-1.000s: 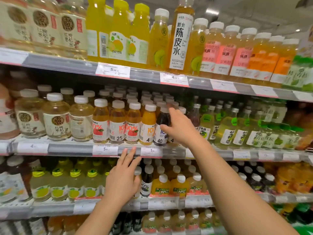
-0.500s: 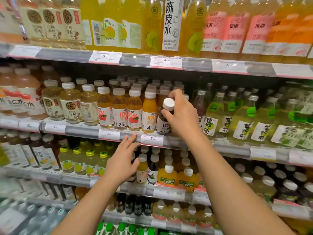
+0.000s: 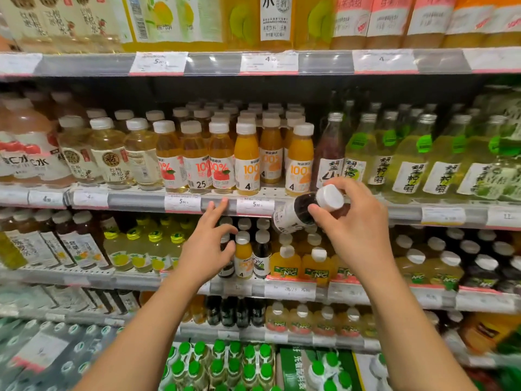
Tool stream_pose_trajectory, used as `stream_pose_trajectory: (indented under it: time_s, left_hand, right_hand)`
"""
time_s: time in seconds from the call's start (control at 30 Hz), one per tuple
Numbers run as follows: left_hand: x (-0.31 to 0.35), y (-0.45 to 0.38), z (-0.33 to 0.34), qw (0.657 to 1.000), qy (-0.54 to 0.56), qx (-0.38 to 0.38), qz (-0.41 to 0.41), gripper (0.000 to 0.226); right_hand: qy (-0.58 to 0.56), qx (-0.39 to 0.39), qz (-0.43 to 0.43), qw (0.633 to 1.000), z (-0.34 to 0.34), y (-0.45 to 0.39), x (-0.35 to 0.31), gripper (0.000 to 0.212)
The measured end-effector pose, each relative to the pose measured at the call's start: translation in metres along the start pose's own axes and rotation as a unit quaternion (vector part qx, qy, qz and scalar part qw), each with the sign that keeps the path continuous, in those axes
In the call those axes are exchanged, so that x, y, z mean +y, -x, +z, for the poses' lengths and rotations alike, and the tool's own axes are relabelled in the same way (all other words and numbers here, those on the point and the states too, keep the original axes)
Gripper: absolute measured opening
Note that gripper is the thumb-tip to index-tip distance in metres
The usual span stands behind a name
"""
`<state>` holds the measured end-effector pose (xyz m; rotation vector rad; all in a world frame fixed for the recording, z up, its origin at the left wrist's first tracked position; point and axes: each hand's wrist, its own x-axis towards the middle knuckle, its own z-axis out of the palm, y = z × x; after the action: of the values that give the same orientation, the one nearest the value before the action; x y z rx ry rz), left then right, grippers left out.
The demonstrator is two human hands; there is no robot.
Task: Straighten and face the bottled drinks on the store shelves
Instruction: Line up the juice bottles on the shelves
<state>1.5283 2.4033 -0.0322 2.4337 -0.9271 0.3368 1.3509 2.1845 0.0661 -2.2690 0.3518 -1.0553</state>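
A: How far along is the facing judged to be?

B: The middle shelf (image 3: 135, 199) looks mostly fronted, but 1 gap is seen in the row of orange juice bottles (image 3: 247, 159). A dark bottle (image 3: 303, 211) is held tilted in front of the shelf edge, gripped near its white cap by the right hand (image 3: 353, 221); it is not yet placed.

A: And the left hand (image 3: 207, 246)?

B: Nothing is held; its fingers are spread loosely before the small bottles (image 3: 244, 253) on the lower shelf. Crowded rows leave little room.
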Motion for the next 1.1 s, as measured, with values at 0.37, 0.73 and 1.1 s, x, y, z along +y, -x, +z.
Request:
stream_pose_trajectory:
  time_s: [0.37, 0.73, 1.1]
  left_hand:
    - [-0.046, 0.009, 0.045, 0.994, 0.053, 0.02, 0.095, 0.029]
    - [-0.039, -0.056, 0.075, 0.976, -0.16, -0.133, 0.059, 0.049]
    - [-0.043, -0.027, 0.065, 0.978, -0.127, -0.115, 0.12, 0.045]
  right_hand:
    - [0.089, -0.121, 0.099, 0.984, 0.028, 0.042, 0.012, 0.034]
    - [0.166, -0.184, 0.132, 0.96, 0.027, 0.072, 0.002, 0.035]
    - [0.143, -0.161, 0.125, 0.969, 0.056, 0.067, 0.004, 0.037]
